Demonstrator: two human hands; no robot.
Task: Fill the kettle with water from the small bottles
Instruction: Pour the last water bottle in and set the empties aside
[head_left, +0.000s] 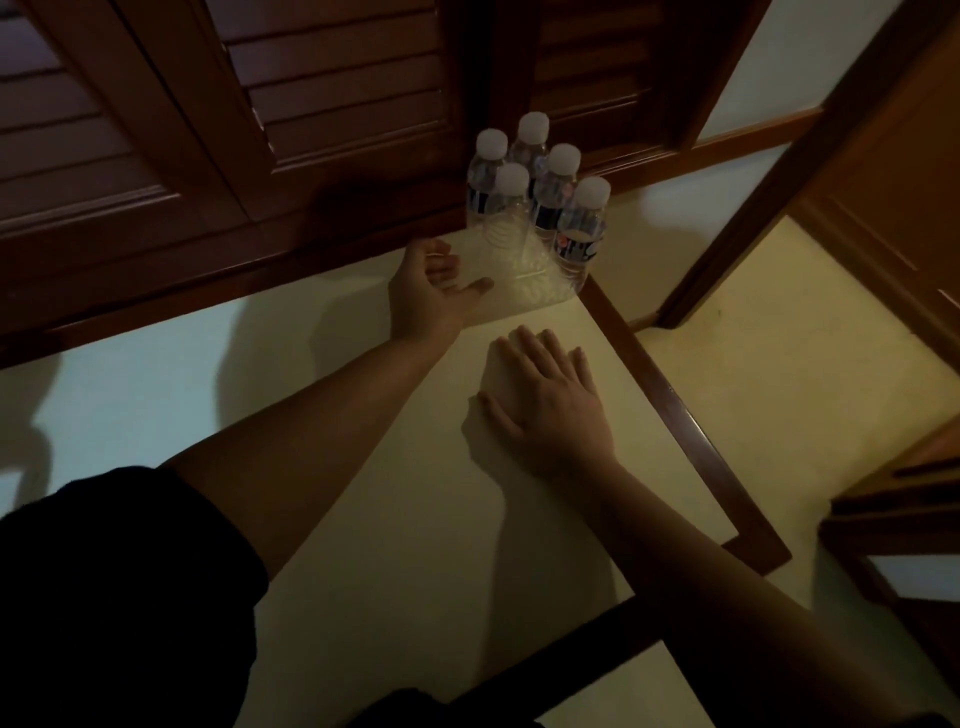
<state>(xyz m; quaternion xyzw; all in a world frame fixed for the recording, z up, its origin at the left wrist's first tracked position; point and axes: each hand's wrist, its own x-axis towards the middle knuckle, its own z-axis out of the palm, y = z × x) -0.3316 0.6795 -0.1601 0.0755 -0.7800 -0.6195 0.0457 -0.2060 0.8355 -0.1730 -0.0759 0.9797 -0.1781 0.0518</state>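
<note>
Cream tabletop (415, 519): right hand (545, 410) flat, left hand (434, 291) open beside bottles (540, 208), empty.

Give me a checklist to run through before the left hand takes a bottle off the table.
1. Left hand free to grasp: ok, fingers open, holding nothing.
2. Nearest bottle within reach: ok, it stands just beyond the fingertips.
3. Bottles upright and capped: ok, all five in the bottle cluster stand with white caps on.
4. Neighbours clear of the grasp: not ok, the bottles stand packed together, so one could tip.
5. Right hand out of the way: ok, flat on the table, apart from the bottles.
6. Kettle ready to receive water: cannot tell, no kettle in view.
</note>
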